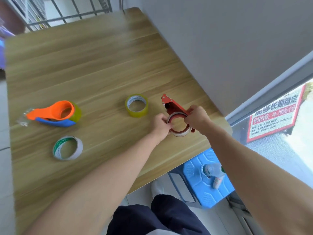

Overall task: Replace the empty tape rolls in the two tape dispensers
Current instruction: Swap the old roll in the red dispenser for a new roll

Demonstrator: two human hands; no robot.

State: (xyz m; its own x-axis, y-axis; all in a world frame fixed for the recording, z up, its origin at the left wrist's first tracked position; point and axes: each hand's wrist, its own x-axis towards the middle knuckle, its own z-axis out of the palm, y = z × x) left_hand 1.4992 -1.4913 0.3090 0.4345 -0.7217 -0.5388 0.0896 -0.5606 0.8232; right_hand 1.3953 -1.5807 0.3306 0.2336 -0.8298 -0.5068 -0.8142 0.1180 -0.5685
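A red metal tape dispenser (171, 105) lies near the table's right edge, with a nearly empty roll (182, 133) seated in it. My left hand (161, 123) grips the roll's left rim. My right hand (197, 117) grips the dispenser's frame on the right side. A full yellowish tape roll (136, 106) lies flat just left of the red dispenser. At the table's left lies an orange and blue dispenser (54, 114) with a yellowish roll in it. A thin white roll with green print (67, 147) lies in front of that dispenser.
The wooden table (94, 65) ends close behind my right hand. Below its right corner stands a blue plastic stool (203, 189) with a clear bottle (212, 172) lying on it. A grey wall and a window are at right, metal railings at the back.
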